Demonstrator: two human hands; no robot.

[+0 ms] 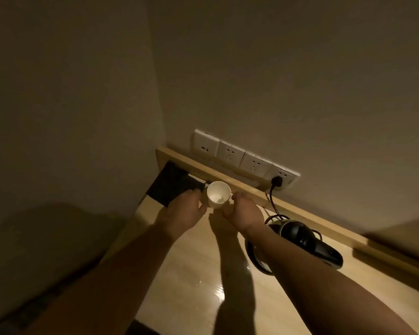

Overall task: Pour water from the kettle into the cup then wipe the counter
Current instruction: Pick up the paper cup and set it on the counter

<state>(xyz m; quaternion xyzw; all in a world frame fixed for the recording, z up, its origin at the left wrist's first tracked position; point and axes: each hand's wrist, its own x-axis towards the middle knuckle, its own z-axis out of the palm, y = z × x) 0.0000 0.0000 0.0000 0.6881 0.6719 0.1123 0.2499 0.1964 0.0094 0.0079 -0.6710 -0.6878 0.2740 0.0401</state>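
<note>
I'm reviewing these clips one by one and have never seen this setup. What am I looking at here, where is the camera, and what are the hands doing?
There is no machine here: a person works with bare hands, and the single picture comes from a wide-angle camera on their head, looking forward and down. Both arms reach out over a light wooden counter. The left hand and the right hand flank a white cup; whether they grip it or it stands on the counter is hard to tell. The cup looks nearly empty. To the right stands a kettle, its cord plugged into the sockets on the wall. A dark cloth lies in the far left corner. The counter near the kettle glistens, perhaps wet.
</note>
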